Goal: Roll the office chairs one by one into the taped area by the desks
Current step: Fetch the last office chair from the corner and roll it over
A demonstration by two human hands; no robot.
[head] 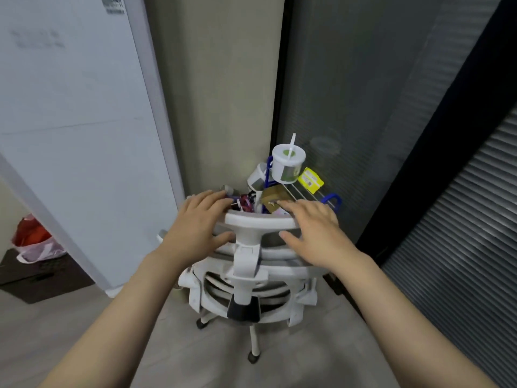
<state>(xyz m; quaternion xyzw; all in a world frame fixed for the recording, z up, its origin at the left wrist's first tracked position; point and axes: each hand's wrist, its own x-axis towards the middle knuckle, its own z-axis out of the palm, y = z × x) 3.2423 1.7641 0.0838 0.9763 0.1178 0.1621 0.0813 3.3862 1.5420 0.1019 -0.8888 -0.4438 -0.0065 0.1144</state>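
Here, a white office chair [249, 281] stands in the corner, backrest toward the person, headrest [260, 221] lying crosswise between the left hand [200, 225] and right hand [314, 231], both equally near, fingers [285, 236] spread, relaxed, grasping nothing; a cluttered trolley [331, 200] lies just beyond it.

White lidded cup [287, 163] tops cluttered wire rack [310, 195].

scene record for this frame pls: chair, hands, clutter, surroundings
chair: white office chair, back toward camera, in a corner
left hand: open, at headrest left end
right hand: open, at headrest right end
clutter: lidded cup with straw, yellow packet beyond chair
left side: white refrigerator, red bag
taped area: not in view
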